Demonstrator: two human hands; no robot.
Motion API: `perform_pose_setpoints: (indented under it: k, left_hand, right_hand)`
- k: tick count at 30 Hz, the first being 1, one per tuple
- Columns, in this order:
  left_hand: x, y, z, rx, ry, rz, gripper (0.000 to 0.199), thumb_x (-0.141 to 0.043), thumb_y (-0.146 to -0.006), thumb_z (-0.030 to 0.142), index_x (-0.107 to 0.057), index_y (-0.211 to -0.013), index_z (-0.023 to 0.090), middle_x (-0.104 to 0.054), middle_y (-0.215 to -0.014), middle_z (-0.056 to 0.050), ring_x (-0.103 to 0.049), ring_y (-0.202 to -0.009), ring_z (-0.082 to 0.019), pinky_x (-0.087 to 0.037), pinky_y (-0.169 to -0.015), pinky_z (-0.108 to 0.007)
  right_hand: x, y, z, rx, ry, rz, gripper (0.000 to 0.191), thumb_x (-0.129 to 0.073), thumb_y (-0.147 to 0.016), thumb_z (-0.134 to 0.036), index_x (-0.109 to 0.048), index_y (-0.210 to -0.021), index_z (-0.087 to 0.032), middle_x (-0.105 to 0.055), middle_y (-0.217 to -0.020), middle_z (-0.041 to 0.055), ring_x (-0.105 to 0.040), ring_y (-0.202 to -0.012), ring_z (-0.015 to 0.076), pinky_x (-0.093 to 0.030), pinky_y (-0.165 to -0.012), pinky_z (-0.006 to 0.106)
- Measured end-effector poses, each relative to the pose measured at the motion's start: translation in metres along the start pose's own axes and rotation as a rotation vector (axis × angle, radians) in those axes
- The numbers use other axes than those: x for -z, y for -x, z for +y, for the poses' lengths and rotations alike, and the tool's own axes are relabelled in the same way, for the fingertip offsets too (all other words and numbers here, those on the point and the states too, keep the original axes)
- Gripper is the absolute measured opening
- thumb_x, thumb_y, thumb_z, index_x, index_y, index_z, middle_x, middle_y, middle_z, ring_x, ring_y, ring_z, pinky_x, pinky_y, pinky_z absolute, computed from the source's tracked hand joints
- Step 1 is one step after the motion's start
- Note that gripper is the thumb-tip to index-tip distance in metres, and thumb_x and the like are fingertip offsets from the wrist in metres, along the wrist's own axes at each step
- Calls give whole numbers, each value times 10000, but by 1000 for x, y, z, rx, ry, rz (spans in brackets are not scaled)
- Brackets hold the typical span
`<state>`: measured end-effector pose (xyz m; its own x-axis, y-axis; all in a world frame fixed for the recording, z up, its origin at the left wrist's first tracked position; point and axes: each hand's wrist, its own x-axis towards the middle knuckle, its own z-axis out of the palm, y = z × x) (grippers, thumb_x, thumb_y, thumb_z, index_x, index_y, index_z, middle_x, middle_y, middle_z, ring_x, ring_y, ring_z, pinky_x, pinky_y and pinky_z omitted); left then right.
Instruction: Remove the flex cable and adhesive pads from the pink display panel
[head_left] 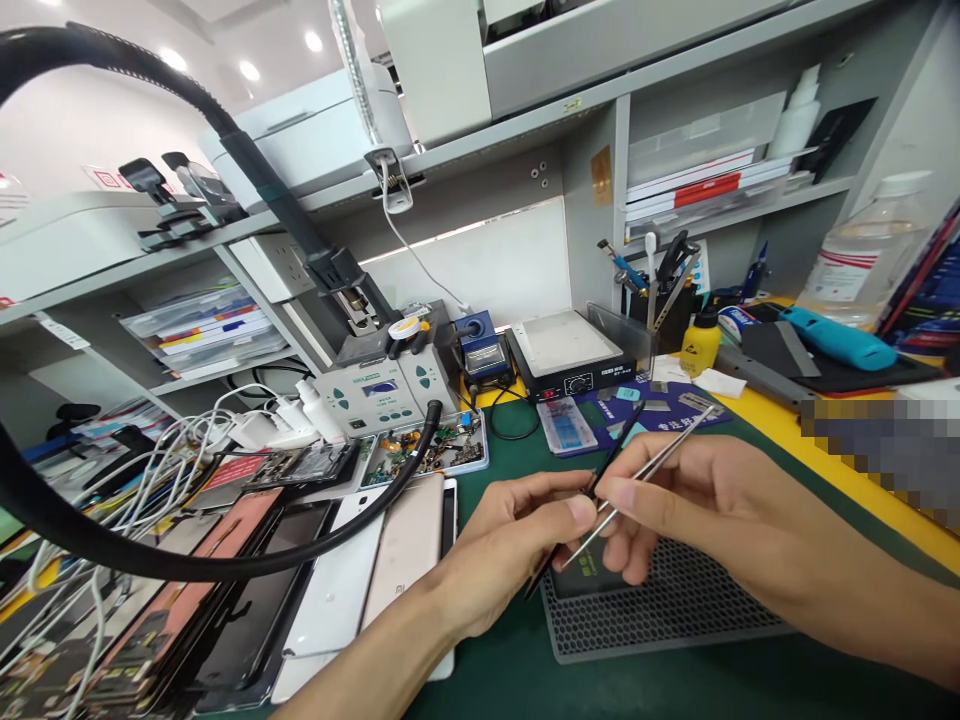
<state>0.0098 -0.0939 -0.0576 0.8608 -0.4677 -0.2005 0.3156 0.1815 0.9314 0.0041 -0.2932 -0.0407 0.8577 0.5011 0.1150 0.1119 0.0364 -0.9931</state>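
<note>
My left hand is closed on a thin, dark, bar-like piece, which I see edge-on, tilted up to the right. Its exact kind is not clear, and the fingers of both hands cover its middle. In my right hand is a pair of silver tweezers, pinched between thumb and fingers. The tips point down and left, close beside the dark piece; I cannot tell whether they touch it. Below both hands lies a grey honeycomb-pattern mat with a dark panel with green print on it.
Phones and phone parts lie at left under a curved black hose. A tray of circuit boards, a rework station and a heating plate stand behind. At right are a yellow bottle and a clear bottle.
</note>
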Motion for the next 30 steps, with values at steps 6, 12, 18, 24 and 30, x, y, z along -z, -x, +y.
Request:
perform_pose_setpoints:
  k: [6, 12, 18, 24, 30]
  left_hand:
    - [0, 1, 0, 3, 32, 6, 669, -857, -732, 394, -642, -1244, 22, -605, -790, -42, -475, -703, -124, -335, -651, -271]
    - [1, 2, -1, 3, 20, 6, 698, -856, -734, 387, -616, -1270, 11, -599, -798, -42, -479, -710, -125, -344, -655, -269]
    - [2, -2, -1, -20, -50, -52, 484, -728, -857, 449, -673, -1129, 52, -611, -824, -76, -525, -735, -153, -389, -649, -286]
    - [7, -5, -2, -32, -19, -145, 343, -632, -913, 419, -678, -984, 86, -630, -868, -115, -596, -769, -190, -484, -643, -294]
    - [10, -7, -5, 23, 79, -157, 421, -517, -942, 460, -668, -903, 69, -633, -827, -145, -643, -706, -205, -527, -559, -268]
  right_hand:
    - [0, -2, 1, -9, 11, 6, 325, -654, -967, -483, -700, -881, -172, -752, -789, 62, -720, -707, 188, -604, -662, 286]
    - [-1, 0, 0, -6, 12, 2, 315, -662, -964, -477, -699, -895, -172, -754, -782, 58, -720, -705, 185, -603, -664, 282]
    - [3, -3, 7, 11, -34, -15, 277, -642, -992, -436, -707, -919, -177, -766, -806, 44, -734, -726, 157, -597, -673, 229]
    - [9, -4, 11, 19, -63, 30, 223, -641, -1003, -384, -696, -954, -174, -780, -836, 52, -743, -733, 159, -609, -693, 235]
    - [5, -2, 7, 87, -30, 45, 158, -654, -1000, -332, -692, -982, -180, -772, -868, 47, -737, -736, 156, -611, -693, 235]
